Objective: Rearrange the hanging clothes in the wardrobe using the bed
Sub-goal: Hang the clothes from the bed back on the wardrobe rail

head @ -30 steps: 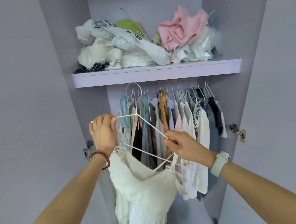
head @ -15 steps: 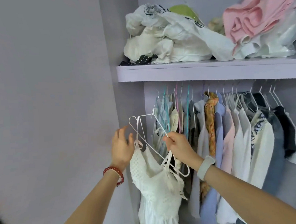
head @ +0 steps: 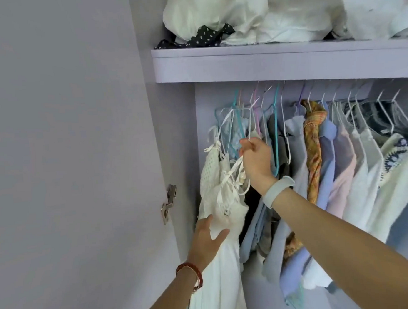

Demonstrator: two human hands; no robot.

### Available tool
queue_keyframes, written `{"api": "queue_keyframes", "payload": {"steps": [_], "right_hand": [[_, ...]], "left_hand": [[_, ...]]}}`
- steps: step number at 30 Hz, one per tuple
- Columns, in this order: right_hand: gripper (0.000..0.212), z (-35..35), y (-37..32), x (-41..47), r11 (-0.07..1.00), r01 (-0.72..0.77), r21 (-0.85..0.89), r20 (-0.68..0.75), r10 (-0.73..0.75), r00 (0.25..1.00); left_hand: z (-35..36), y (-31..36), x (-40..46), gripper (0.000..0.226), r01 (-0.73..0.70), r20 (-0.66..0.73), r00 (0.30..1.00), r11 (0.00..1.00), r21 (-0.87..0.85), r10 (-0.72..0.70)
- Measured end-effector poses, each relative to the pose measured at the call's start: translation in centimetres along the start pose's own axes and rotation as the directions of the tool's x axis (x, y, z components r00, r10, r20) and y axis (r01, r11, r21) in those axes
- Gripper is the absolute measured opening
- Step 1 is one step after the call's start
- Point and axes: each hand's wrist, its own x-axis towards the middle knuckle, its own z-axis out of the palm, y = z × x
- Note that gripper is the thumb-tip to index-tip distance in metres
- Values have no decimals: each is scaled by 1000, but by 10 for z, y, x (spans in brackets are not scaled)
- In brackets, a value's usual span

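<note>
White dress (head: 215, 201) now back among hanging clothes (head: 341, 170) at far left of wardrobe, no longer held out front. Right hand (head: 255, 161) pinches its hanger (head: 234, 119); left hand (head: 208, 239) dropped lower, fingers spread flat on skirt. Looks like rehanging nearly done.

The shelf pile (head: 273, 16) is cut off at the top; the rail hides behind the shelf (head: 264, 63)

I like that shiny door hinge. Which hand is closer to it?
Left. The left hand rests on the white dress just right of the hinge; the right hand is farther right, higher.
</note>
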Motion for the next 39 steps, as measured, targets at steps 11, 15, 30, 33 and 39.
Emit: {"api": "queue_keyframes", "payload": {"steps": [11,15,30,33,39], "right_hand": [[22,-56,37,18,979,121,-167,95,-106,990],[19,-55,50,12,909,278,-312,292,-187,938],[21,40,30,66,978,138,-156,92,-124,988],[30,48,27,77,978,132,-164,67,-122,990],[21,47,40,92,971,5,-238,50,7,999]], "left_hand": [[26,8,33,11,-42,-201,979,961,-272,-14],[-8,7,43,17,21,-245,957,884,-467,-152],[-94,121,166,19,-408,-613,771,872,-270,170],[-96,129,192,15,-394,-620,744,913,-107,249],[-81,97,210,13,-269,-576,791,963,-27,205]]}}
